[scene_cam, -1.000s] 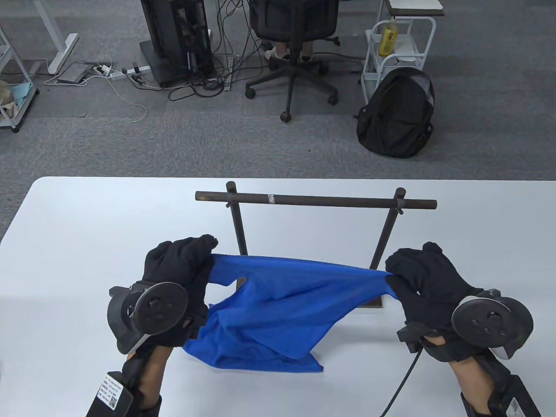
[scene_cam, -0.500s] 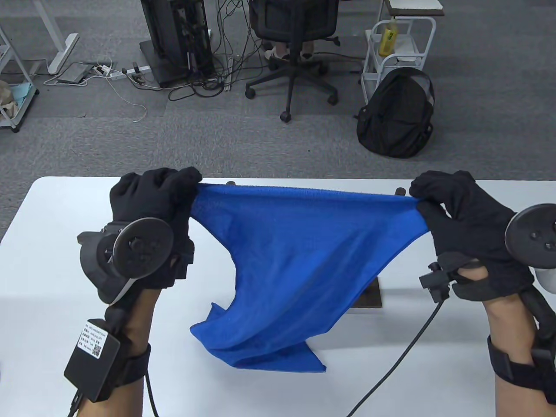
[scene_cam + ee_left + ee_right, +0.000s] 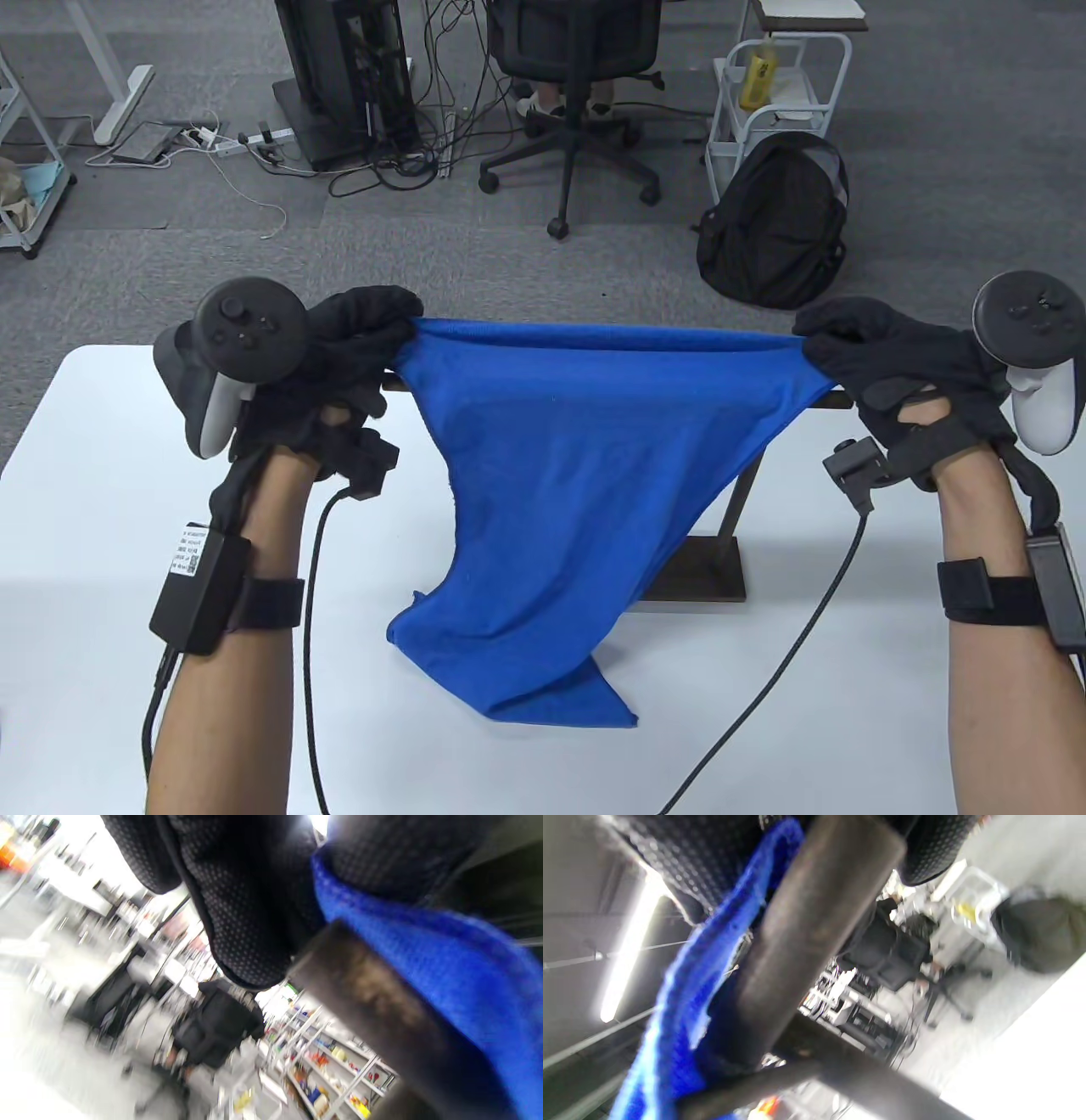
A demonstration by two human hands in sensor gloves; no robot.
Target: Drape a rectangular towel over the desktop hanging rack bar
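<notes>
A blue towel (image 3: 585, 475) is stretched between my two hands above the dark rack bar, whose right end (image 3: 836, 401) shows in the table view. My left hand (image 3: 373, 335) grips its left top corner, my right hand (image 3: 836, 344) its right top corner. The towel's top edge lies past the bar's far side and its lower end rests bunched on the white table (image 3: 102, 526). The bar is mostly hidden under the cloth. In the left wrist view the bar (image 3: 382, 1001) runs right under the towel (image 3: 458, 963). In the right wrist view the bar (image 3: 806, 925) lies beside the towel edge (image 3: 683, 984).
The rack's right upright (image 3: 740, 501) and dark base plate (image 3: 704, 573) stand on the table behind the towel. Glove cables (image 3: 814, 611) trail over the table. Beyond the far edge are an office chair (image 3: 577, 85), a black backpack (image 3: 776, 225) and a white cart (image 3: 776, 81).
Both hands have risen from table level and moved away from me, carrying the towel's top edge up and over the rack bar. The towel has spread out and now covers most of the bar.
</notes>
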